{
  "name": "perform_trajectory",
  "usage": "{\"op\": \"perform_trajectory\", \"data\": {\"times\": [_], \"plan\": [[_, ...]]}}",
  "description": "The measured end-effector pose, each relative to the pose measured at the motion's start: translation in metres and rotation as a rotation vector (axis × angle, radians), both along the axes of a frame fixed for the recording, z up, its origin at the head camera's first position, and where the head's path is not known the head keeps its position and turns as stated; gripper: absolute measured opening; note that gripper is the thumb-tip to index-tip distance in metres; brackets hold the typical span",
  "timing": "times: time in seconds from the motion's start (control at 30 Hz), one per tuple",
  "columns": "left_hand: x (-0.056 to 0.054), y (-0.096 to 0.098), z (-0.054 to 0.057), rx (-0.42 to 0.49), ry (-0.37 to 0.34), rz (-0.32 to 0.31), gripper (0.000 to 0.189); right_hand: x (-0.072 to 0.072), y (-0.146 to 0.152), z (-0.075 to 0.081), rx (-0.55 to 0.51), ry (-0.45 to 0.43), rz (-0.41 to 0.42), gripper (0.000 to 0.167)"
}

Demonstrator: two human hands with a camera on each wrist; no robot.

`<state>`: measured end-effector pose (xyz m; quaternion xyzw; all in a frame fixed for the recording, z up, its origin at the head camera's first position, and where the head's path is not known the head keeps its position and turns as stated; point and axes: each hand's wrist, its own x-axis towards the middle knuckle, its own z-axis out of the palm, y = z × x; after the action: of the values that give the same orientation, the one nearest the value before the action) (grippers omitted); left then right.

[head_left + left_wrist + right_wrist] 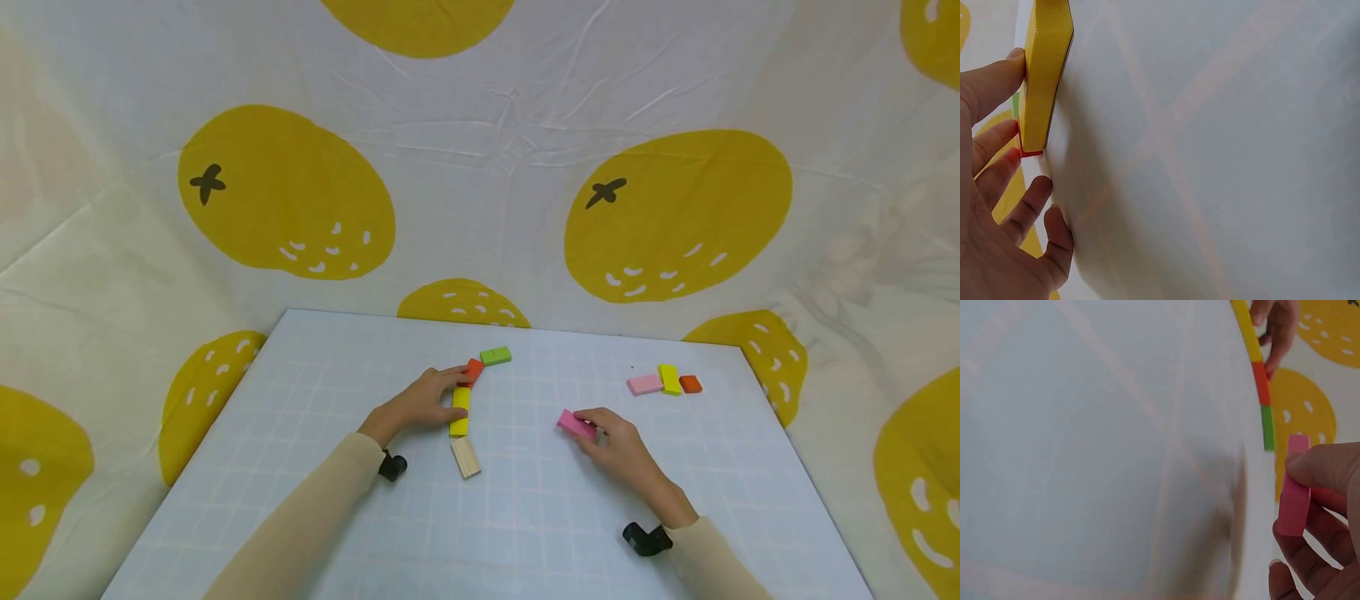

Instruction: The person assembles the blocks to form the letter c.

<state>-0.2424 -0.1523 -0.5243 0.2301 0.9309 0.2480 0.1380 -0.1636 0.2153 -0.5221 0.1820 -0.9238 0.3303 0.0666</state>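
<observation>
Left fingers (452, 376) cover part of the red block (476, 367) and a strip of the yellow block (460, 399) next to it. Seen from the left wrist, that yellow block runs off the top, with just a thin red edge and a green sliver showing behind it. The pink block (572, 422) is partly lost under the right fingers (597, 415), so I can't follow its full outline. The near side of the desk (525, 517) drops out of the head view, along with both sleeves (300, 521). A dark speck (632, 367) beyond the paler pink block (645, 384) is too tiny to make out.
</observation>
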Motion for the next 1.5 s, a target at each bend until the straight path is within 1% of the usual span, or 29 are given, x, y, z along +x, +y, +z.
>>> {"op": "perform_trajectory", "data": {"times": [0.07, 0.27, 0.5, 0.67, 0.77, 0.9, 1.07, 1.3, 1.5], "plan": [[0.001, 0.0, 0.0, -0.002, -0.006, 0.006, 0.064, 0.004, -0.005, -0.001, -0.011, 0.009, 0.022, 0.04], [0.001, 0.001, 0.002, -0.002, -0.012, 0.015, 0.064, 0.014, -0.016, -0.006, -0.041, -0.017, 0.072, 0.038], [0.002, 0.001, 0.003, -0.003, -0.012, 0.007, 0.064, 0.022, -0.026, -0.011, -0.061, -0.043, 0.147, 0.037], [0.002, 0.002, 0.003, 0.002, -0.006, 0.008, 0.064, 0.026, -0.034, -0.013, -0.063, -0.018, 0.198, 0.036], [0.002, 0.002, 0.004, 0.001, 0.0, 0.007, 0.063, 0.03, -0.039, -0.013, -0.063, -0.035, 0.223, 0.037], [0.002, 0.002, 0.003, -0.01, 0.002, 0.005, 0.063, 0.036, -0.044, -0.012, -0.068, -0.088, 0.237, 0.036], [0.002, 0.002, 0.003, -0.019, -0.009, 0.01, 0.065, 0.04, -0.049, -0.012, -0.076, -0.146, 0.235, 0.036], [0.001, 0.002, 0.002, -0.025, -0.006, 0.011, 0.065, 0.046, -0.059, -0.013, -0.083, -0.144, 0.277, 0.036], [0.002, 0.002, 0.003, -0.017, -0.003, 0.014, 0.065, 0.049, -0.068, -0.014, -0.064, -0.16, 0.313, 0.037]]}}
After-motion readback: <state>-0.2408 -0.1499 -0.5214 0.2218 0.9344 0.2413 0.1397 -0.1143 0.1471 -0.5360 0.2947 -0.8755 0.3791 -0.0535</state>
